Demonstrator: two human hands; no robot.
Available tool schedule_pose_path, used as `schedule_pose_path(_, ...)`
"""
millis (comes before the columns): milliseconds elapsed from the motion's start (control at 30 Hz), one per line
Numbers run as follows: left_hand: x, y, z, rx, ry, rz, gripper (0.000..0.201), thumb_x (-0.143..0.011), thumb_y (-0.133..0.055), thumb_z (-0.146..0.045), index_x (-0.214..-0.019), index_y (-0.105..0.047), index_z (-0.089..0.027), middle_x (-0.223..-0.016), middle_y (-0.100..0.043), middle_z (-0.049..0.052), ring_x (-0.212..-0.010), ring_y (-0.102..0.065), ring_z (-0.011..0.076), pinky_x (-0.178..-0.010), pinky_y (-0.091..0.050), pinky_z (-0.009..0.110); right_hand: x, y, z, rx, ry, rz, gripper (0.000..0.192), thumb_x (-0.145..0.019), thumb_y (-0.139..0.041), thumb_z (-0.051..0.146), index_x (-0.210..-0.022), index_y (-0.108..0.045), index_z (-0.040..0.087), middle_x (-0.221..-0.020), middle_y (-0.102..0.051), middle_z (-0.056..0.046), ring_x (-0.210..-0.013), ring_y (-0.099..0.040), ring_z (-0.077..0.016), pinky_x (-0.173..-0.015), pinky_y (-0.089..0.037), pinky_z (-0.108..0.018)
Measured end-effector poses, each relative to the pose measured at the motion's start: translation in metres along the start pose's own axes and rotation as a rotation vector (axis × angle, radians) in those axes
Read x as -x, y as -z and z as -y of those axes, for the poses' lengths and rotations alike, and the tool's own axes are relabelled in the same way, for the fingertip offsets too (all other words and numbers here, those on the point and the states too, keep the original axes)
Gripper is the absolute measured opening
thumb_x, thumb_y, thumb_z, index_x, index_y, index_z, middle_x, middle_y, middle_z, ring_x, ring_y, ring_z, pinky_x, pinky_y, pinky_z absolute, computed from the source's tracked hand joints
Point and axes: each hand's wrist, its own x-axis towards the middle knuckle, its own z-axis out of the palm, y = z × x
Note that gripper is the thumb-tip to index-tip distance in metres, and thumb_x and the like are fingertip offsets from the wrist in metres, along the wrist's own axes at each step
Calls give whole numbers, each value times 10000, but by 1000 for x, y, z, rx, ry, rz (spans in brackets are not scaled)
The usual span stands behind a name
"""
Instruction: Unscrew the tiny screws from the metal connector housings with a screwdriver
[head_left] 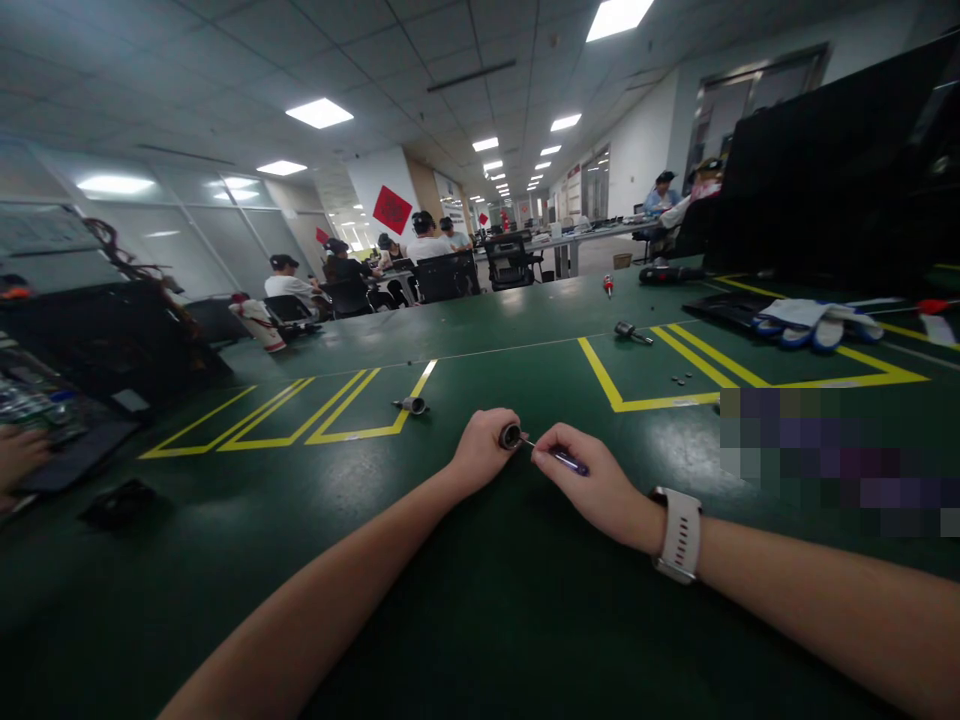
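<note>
My left hand (480, 450) is closed around a small dark cylindrical part (510, 436), its round end facing right. My right hand (589, 480), with a white watch on the wrist, grips a thin purple-handled screwdriver (564, 459) whose tip points into the end of that part. Both hands rest on the dark green table (450, 600) near its middle. A similar small metal cylinder (411, 405) lies on the yellow line just beyond my left hand.
Yellow tape boxes mark the table. A small tool (632, 332) and tiny screws (681, 379) lie at right, gloves (814, 322) and a black monitor (825, 160) further right. Another person's hand (19, 455) is at far left. People sit at desks behind.
</note>
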Motion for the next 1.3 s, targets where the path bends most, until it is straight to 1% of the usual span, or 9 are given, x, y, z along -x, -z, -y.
schedule_pose_path(233,3,-1,5,190,-40,-15,163,-768,-562,-284,-673,-511,-162,-676,-520,-19,-634,-478,117,-618,-369,243,-10,4,-6,-573,-247,-27,111,-753,-554,262,-705,-577,164,-747,-617,-27,-707,-548,-154,-661,-407,-315)
schedule_pose_path(333,2,-2,7,253,-16,-13,168,-753,-579,-287,-665,-511,-159,-661,-512,-24,-614,-468,108,-596,-367,232,-11,2,-10,-675,-287,-49,101,-744,-564,260,-703,-569,167,-727,-621,-21,-681,-540,-144,-629,-390,-296)
schedule_pose_path(500,0,-4,6,109,43,-28,154,-750,-580,-279,-664,-525,-165,-663,-535,-17,-628,-481,125,-608,-366,251,-6,-1,-11,-402,-152,-50,139,-807,-528,296,-778,-591,176,-775,-605,-11,-744,-538,-154,-672,-398,-308)
schedule_pose_path(600,1,-3,4,-50,18,-46,133,-777,-551,-261,-680,-536,-170,-679,-555,-6,-659,-501,144,-651,-363,275,-3,-1,-8,-159,-102,-50,155,-818,-523,302,-817,-616,179,-801,-594,-10,-767,-534,-164,-709,-401,-330)
schedule_pose_path(667,1,-3,3,-119,-10,-31,126,-788,-537,-248,-687,-539,-171,-685,-562,0,-673,-510,152,-668,-358,285,-3,-1,-7,-95,-94,-55,160,-808,-536,304,-822,-636,180,-818,-605,-15,-782,-540,-173,-738,-400,-348)
schedule_pose_path(800,2,-2,3,-107,-22,-18,124,-791,-537,-243,-691,-529,-170,-688,-559,-3,-671,-508,149,-662,-353,281,-8,1,-11,-292,-170,-64,172,-780,-565,308,-805,-671,175,-838,-650,-34,-854,-561,-197,-810,-385,-372)
schedule_pose_path(1000,2,-4,7,131,-1,-15,136,-762,-567,-245,-672,-502,-167,-675,-524,-24,-636,-487,121,-610,-365,243,-13,4,-15,-544,-281,-86,146,-745,-571,262,-758,-684,171,-829,-673,-47,-880,-555,-204,-840,-357,-382)
schedule_pose_path(1133,1,-3,7,160,-6,-19,142,-765,-561,-250,-667,-505,-163,-659,-510,-28,-616,-474,113,-586,-356,235,-11,3,-13,-529,-234,-109,132,-763,-564,265,-763,-661,176,-833,-660,-33,-895,-553,-193,-842,-354,-364)
schedule_pose_path(1300,0,-5,6,-29,23,-33,126,-769,-560,-233,-671,-522,-164,-659,-535,-19,-626,-482,127,-592,-340,250,-8,0,-12,-361,-196,-90,144,-778,-565,305,-814,-643,190,-828,-632,-16,-860,-555,-193,-806,-382,-358)
